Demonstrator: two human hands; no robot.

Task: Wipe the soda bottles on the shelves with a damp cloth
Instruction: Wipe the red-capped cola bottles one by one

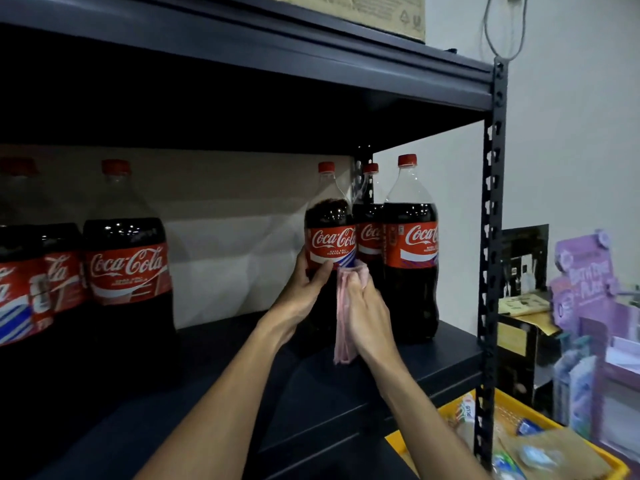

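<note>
A large cola bottle (330, 223) with a red cap and red label stands on the dark metal shelf (398, 362). My left hand (304, 289) grips its left side just below the label. My right hand (367, 306) holds a pink cloth (341, 327) against the bottle's lower front, and the cloth hangs down past my palm. Two more cola bottles (410, 251) stand close on the right. Other cola bottles (128, 258) stand at the left of the same shelf.
The shelf's perforated upright post (490, 237) rises at the right. A yellow basket (512, 441) of packaged goods sits below right. Purple product boxes (585, 289) stand on a counter beyond the post. A cardboard box (363, 12) lies on the shelf above.
</note>
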